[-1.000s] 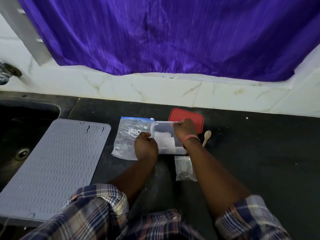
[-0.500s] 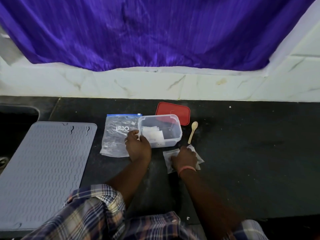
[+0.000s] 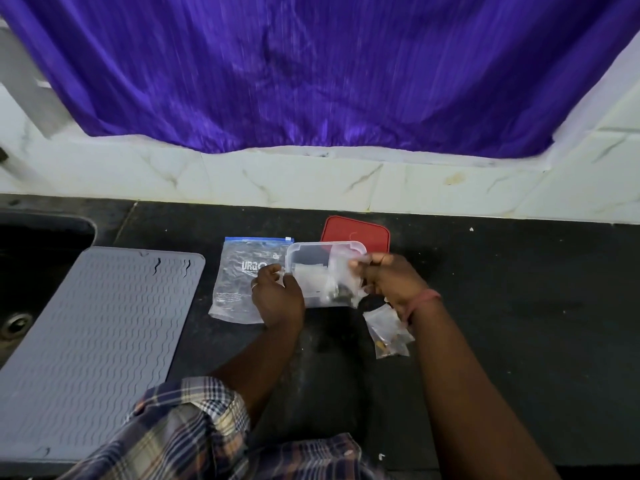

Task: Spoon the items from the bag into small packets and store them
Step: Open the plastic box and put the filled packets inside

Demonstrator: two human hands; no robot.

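Right hand point(image 3: 388, 282) has a pinching grip on a small clear packet point(image 3: 341, 275), held over the clear plastic container point(image 3: 308, 251). Left hand point(image 3: 277, 296) grips that container's near-left edge, the zip bag point(image 3: 242, 271) just left of it. Another filled packet point(image 3: 389, 332) lies on the worktop point(image 3: 519, 289) below the right wrist.

Dim, soft indoor light with faint shadows; motion blur smears the purple curtain point(image 3: 311, 71), and wide-angle edges bow.
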